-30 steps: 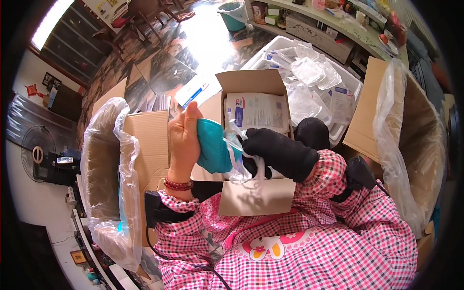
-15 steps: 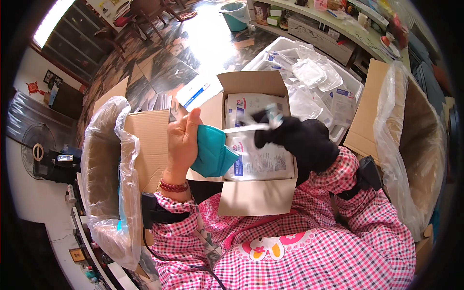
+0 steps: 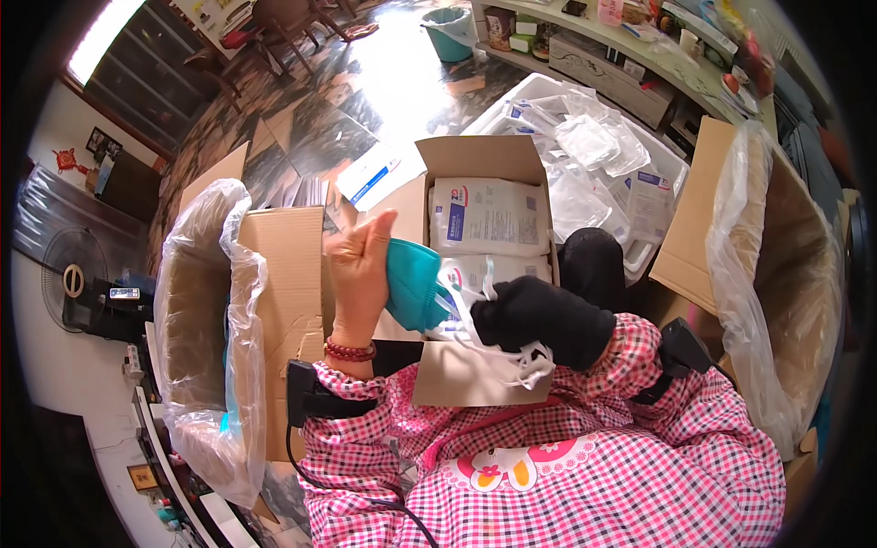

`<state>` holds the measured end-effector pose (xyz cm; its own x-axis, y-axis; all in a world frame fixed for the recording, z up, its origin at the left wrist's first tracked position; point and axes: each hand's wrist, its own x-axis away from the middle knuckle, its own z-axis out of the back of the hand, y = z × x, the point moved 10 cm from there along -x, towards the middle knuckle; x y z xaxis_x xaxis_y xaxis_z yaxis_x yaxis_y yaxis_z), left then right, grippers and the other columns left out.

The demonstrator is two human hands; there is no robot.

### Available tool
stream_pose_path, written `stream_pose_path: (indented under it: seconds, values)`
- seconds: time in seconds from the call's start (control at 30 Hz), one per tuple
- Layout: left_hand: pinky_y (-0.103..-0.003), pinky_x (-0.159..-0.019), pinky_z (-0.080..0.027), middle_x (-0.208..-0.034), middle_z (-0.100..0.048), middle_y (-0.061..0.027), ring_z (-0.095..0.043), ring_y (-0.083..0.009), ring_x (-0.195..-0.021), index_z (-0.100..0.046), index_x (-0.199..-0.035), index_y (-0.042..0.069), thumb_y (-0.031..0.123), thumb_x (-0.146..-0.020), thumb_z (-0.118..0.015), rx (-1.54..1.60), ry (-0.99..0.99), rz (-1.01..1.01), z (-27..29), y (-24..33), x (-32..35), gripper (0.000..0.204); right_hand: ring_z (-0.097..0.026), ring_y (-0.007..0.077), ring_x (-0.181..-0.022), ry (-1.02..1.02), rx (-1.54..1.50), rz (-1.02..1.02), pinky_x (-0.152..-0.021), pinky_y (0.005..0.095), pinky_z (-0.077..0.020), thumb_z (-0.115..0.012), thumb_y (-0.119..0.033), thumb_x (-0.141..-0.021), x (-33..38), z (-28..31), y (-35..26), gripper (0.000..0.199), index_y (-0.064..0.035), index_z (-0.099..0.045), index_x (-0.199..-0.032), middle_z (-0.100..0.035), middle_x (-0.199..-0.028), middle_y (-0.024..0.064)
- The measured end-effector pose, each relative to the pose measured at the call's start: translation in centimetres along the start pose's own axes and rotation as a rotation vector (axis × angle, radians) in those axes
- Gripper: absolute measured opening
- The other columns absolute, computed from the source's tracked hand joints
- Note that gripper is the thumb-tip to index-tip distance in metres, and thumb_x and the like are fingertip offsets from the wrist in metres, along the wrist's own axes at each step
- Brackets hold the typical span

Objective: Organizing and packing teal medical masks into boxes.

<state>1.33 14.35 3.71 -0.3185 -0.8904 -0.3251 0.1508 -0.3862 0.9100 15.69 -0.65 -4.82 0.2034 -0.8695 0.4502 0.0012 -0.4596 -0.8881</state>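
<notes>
A folded teal face mask [image 3: 413,285] is pinched in my bare left hand [image 3: 361,265], its thumb pointing up and fingers curled. My right hand [image 3: 544,320], in a black glove, is closed to the right of the mask. White elastic straps [image 3: 525,368] run from the mask to the glove, and a loose tangle hangs below it. Both hands are above and in front of an open cardboard box [image 3: 480,153]. White printed packets [image 3: 493,217] lie in two stacks inside the box. The glove hides part of the nearer stack.
At the left stands a plastic-lined carton [image 3: 196,320]; another lined carton [image 3: 781,292] is at the right. Behind the box, a white tub [image 3: 671,164] holds clear packaging. A white and blue packet [image 3: 379,173] lies beyond the box's left flap. A teal bin [image 3: 448,38] stands farther back.
My right hand has moved down and nearer to me, uncovering the far packets. The straps, stretched sideways before, now hang in a tangle. My left hand and the mask shifted slightly right.
</notes>
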Motion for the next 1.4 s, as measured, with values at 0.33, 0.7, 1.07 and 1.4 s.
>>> stream_pose_path:
  seconds: [0.33,0.7,1.07,1.4]
  values:
    - [-0.026,-0.079,-0.046,-0.073,-0.051,-0.0005,-0.054,-0.0105,-0.079,-0.054,-0.079,0.010,0.041,-0.109,-0.047,1.989,-0.276,0.647,4.9,-2.0,-2.7,0.044,-0.062,0.0112,-0.061,0.296,0.064,0.453,-0.057,0.0244,-0.0482,-0.061,-0.023,-0.102,5.8,6.3,-4.6,0.030,0.0040,-0.074,-0.097,-0.068,-0.074,0.0062]
    - [-0.031,-0.062,-0.033,-0.064,-0.040,-0.0017,-0.036,-0.0162,-0.063,-0.046,-0.065,0.008,0.052,-0.111,-0.020,0.924,-0.323,-0.071,-4.4,5.3,-0.2,0.069,-0.071,0.0380,-0.095,0.450,0.367,0.827,-0.080,0.0394,-0.0561,-0.081,-0.033,-0.083,2.4,0.7,-11.6,0.049,-0.0006,-0.067,-0.116,-0.069,-0.106,0.0231]
    - [-0.031,-0.059,-0.030,-0.061,-0.040,-0.0019,-0.035,-0.0141,-0.060,-0.046,-0.062,0.006,0.049,-0.111,-0.032,0.876,-0.281,-0.039,-6.0,3.3,0.5,0.066,-0.069,0.0361,-0.077,0.560,0.575,0.830,-0.066,0.0401,-0.0549,-0.072,-0.020,-0.090,3.7,-1.4,-12.0,0.017,-0.0071,-0.067,-0.100,-0.069,-0.089,0.0156]
    - [-0.031,-0.061,-0.032,-0.064,-0.041,-0.0006,-0.033,-0.0134,-0.061,-0.049,-0.067,0.010,0.046,-0.111,-0.033,1.158,0.090,0.102,-1.0,2.3,-0.9,0.059,-0.066,0.0260,-0.068,0.102,1.067,1.236,-0.058,0.0390,-0.0528,-0.072,-0.020,-0.080,8.8,-8.0,-10.2,0.017,-0.0089,-0.071,-0.092,-0.066,-0.083,0.0084]
